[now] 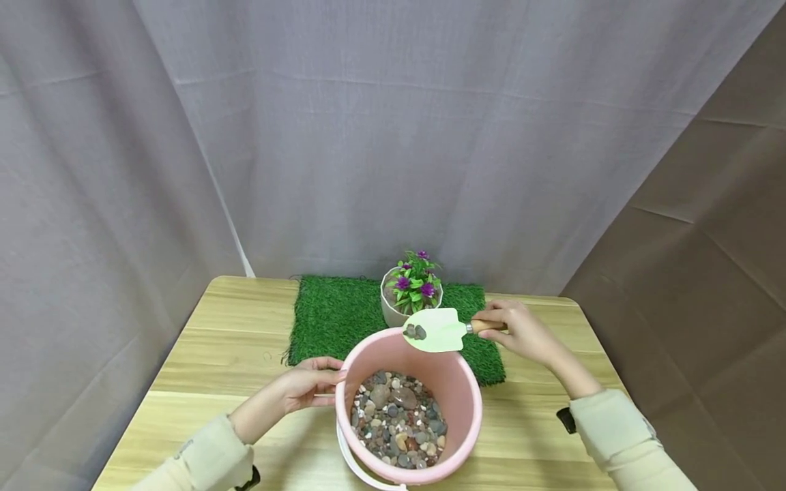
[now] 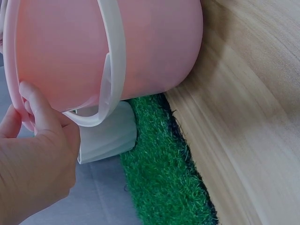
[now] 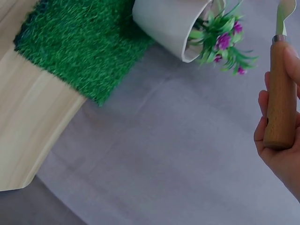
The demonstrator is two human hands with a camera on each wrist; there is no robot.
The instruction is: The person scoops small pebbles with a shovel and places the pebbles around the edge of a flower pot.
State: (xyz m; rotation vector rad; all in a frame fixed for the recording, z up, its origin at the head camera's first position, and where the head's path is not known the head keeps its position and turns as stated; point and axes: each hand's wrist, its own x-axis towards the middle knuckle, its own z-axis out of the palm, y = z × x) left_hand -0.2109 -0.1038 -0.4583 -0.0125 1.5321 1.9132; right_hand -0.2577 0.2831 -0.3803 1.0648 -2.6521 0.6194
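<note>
My right hand [image 1: 516, 331] grips the wooden handle [image 3: 281, 98] of a pale green garden trowel [image 1: 439, 331]. The blade is over the far rim of a pink bucket [image 1: 469, 409], and a few dark pebbles [image 1: 415, 332] lie near its tip. With thumb and fingers, my left hand [image 1: 310, 385] pinches the bucket's left rim, as the left wrist view also shows. Mixed pebbles [image 1: 399, 423] cover the bucket's bottom. Its white handle [image 2: 115, 51] hangs down on the near left side. Just behind the bucket stands a white pot [image 1: 393, 315] with a purple-flowered plant [image 1: 417, 283].
Under the pot lies a green artificial grass mat [image 1: 338, 314], reaching the table's back edge. The wooden table [image 1: 233, 341] has rounded back corners. A grey curtain [image 1: 393, 136] hangs behind, and a brown cloth [image 1: 694, 259] is on the right.
</note>
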